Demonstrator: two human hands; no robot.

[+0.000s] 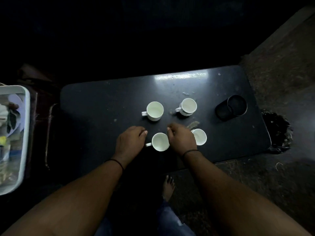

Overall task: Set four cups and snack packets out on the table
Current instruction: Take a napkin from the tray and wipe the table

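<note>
We are resting our left hand [130, 139] at nine o'clock and right hand [181, 139] at three o'clock of the near-left cup [160, 142], fingers loosely curled, holding nothing.

Four white cups stand upright, mouths up, in a rough square mid-table [102, 108]. Far-left cup [154, 110] and far-right cup [187, 106]: handles point left. Near-left cup [160, 142]: handle left, toward near edge. Near-right cup [199, 136] partly hidden. Snack packets not discernible on table.
</note>
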